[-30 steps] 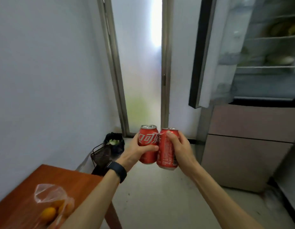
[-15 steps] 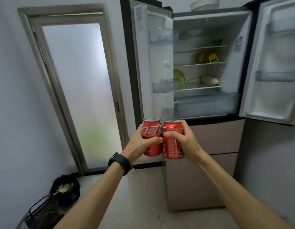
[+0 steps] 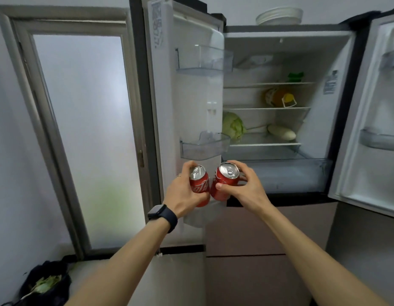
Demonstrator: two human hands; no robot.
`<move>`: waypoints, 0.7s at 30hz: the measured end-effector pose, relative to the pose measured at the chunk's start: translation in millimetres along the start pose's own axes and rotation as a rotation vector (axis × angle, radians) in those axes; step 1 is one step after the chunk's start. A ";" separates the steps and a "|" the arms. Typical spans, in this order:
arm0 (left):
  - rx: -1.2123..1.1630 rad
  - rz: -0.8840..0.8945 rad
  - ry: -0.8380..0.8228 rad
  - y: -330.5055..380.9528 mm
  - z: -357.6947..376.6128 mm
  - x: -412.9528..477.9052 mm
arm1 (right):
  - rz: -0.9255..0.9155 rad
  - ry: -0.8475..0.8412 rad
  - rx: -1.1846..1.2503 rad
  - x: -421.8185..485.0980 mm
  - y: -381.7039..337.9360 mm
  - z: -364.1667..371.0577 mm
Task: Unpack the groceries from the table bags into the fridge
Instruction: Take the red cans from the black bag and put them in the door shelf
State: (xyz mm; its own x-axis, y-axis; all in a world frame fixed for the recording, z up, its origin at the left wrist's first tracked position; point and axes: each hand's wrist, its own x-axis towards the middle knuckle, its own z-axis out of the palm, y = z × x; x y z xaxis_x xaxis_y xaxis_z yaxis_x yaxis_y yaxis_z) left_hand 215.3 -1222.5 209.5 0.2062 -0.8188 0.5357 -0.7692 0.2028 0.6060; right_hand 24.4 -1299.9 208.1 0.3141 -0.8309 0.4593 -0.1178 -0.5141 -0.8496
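Observation:
I hold two red cola cans side by side in front of the open fridge. My left hand grips the left can; a dark watch sits on that wrist. My right hand grips the right can, which tilts toward me so its silver top shows. Both cans hang just below the lower bin of the left fridge door, at the height of the clear bottom drawer.
Inside the fridge are a cabbage, a pale melon, an orange jug and a green item. Plates sit on top. The right door stands open. A frosted glass door is left; a black bag lies on the floor.
I have stepped closer to the fridge and the view has risen to it. The cans moved up toward the left door's lower bin and now tilt, showing their tops.

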 end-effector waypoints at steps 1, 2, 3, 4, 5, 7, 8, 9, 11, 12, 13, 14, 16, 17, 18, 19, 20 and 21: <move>0.041 0.000 0.013 -4.5 8.7 2.6 | -0.005 0.003 -0.009 7.8 9.9 0.4; 0.090 -0.001 0.034 -7.8 17.7 4.3 | -0.015 0.005 -0.020 15.3 19.2 1.3; 0.140 -0.016 0.060 -10.1 26.2 5.9 | -0.026 0.001 -0.040 22.7 27.5 2.9; 0.188 -0.042 0.089 -11.9 34.1 7.6 | -0.032 -0.007 -0.057 30.1 35.6 4.7; 0.232 -0.080 0.108 -13.8 40.9 10.1 | -0.033 -0.019 -0.071 37.5 43.0 6.7; 0.296 -0.175 0.102 -17.1 52.5 14.4 | -0.023 -0.058 -0.100 51.1 57.3 10.2; 0.331 -0.225 0.082 -17.7 56.6 16.6 | -0.015 -0.082 -0.122 57.2 63.3 11.9; 0.379 -0.269 0.057 -17.8 60.0 19.2 | -0.006 -0.114 -0.155 63.0 68.4 13.2; 0.489 -0.341 0.003 -16.0 66.6 23.1 | 0.004 -0.208 -0.249 73.0 75.7 16.4; 0.532 -0.371 -0.018 -15.6 69.3 25.1 | 0.003 -0.260 -0.296 76.9 79.5 18.5; 0.573 -0.398 -0.033 -15.1 71.2 28.0 | 0.001 -0.311 -0.344 79.8 82.1 20.7; 0.614 -0.422 -0.049 -14.9 72.4 30.8 | -0.003 -0.358 -0.397 81.9 84.7 22.2; 0.654 -0.474 -0.080 -15.5 75.0 36.1 | -0.003 -0.442 -0.456 85.6 90.3 22.7; 0.648 -0.500 -0.091 -15.8 76.8 38.4 | 0.005 -0.470 -0.441 88.3 92.4 22.1; 0.640 -0.524 -0.098 -14.9 78.7 39.9 | 0.003 -0.489 -0.430 91.1 93.8 21.1; 0.634 -0.544 -0.102 -13.7 80.6 40.4 | -0.012 -0.507 -0.435 93.4 93.3 20.0; 0.634 -0.551 -0.103 -13.4 81.5 40.7 | -0.042 -0.520 -0.457 95.8 91.8 19.7; 0.633 -0.555 -0.101 -13.1 82.1 41.0 | -0.068 -0.538 -0.476 98.2 90.3 19.1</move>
State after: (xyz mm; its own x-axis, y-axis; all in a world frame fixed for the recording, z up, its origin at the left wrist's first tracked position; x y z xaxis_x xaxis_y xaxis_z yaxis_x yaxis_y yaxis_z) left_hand 184.2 -1302.8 175.2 0.6216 -0.7613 0.1843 -0.7724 -0.5566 0.3058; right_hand 62.6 -1423.9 171.5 0.7416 -0.6367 0.2113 -0.4408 -0.6999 -0.5619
